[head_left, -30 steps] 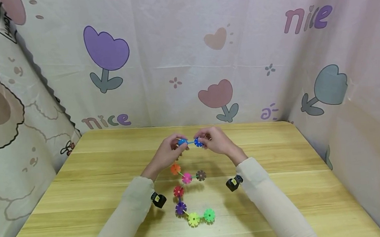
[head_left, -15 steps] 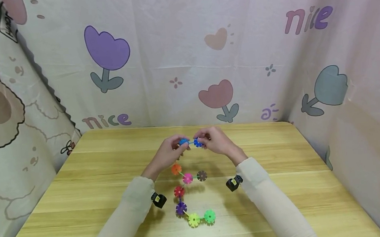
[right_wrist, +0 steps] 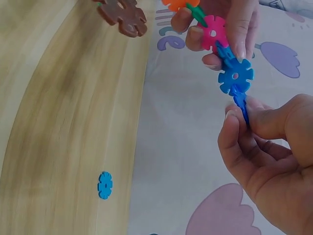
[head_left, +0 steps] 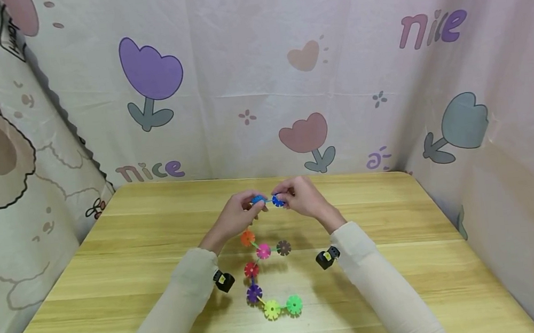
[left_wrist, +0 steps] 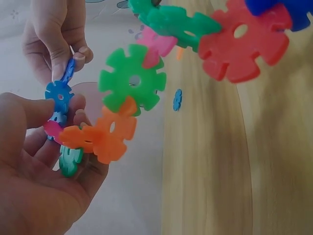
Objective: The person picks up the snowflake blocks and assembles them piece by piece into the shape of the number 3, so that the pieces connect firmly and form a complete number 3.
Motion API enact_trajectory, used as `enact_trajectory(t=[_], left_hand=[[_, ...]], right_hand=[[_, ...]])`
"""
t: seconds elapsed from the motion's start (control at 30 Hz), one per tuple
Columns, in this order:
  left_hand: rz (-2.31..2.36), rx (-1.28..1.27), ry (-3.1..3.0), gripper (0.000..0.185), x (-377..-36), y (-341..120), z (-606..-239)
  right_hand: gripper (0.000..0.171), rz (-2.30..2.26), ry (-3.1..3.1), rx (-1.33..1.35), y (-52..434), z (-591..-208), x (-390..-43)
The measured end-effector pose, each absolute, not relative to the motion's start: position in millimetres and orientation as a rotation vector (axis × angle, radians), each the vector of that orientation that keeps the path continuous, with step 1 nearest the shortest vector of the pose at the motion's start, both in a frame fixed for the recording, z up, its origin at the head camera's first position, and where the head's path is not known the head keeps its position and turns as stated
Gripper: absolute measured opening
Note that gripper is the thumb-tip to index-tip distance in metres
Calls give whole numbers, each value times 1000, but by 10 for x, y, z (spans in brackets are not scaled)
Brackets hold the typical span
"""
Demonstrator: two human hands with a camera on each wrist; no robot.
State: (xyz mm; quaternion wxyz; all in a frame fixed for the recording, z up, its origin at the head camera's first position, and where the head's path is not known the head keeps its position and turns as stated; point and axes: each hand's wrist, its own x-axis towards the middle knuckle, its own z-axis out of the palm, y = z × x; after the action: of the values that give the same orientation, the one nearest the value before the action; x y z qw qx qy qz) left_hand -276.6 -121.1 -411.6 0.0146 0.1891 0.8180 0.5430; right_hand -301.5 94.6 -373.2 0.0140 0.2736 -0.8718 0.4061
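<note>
Chain of colourful snowflake discs (head_left: 265, 263), curved, upper end lifted off the wooden table, dark blue disc (right_wrist: 243, 108) edge-on against light blue disc (right_wrist: 235, 75) at chain's tip

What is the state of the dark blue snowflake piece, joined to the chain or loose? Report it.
Joined. The dark blue piece, pinched by the right hand, slots edge-on into the light blue disc of the chain.

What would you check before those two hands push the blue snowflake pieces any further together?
1. Left hand grips the light-blue disc: ok.
2. Right hand pinches the dark-blue disc edge-on: ok.
3. Dark-blue disc's edge meets a slot of the light-blue disc: ok, touching; how deeply seated, cannot tell.
4. Rest of the chain stays linked, trailing down to the table: ok.
5. Loose blue piece lies apart on the table, out of the way: ok.
</note>
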Motion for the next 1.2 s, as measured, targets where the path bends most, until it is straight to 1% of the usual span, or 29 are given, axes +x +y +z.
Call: enact_trajectory(t=[0.2,0.47,0.73,0.93,1.2], left_hand=[[1714,591,2537,17,-2758,-1199,-4121],[1747,608,2531,19,-2763,-1196,-4151],[1686,630,2535,19,-2759,-1193,-4138],[1708,633,2473,22,-2765,-1203,-4137],[1757,634,2430,31,-2789,-1225,-4147]], right_hand=[[15,1304,-2706,848,949,-3732,-3009],[15,1269,-2694,848,896,-3720,-2990],[15,1214,-2696,885,913,-3737,-2993],[14,1280,-2721,829,937,-3770,-3011],[13,1310,-2725,806,959,-3793,-3026]])
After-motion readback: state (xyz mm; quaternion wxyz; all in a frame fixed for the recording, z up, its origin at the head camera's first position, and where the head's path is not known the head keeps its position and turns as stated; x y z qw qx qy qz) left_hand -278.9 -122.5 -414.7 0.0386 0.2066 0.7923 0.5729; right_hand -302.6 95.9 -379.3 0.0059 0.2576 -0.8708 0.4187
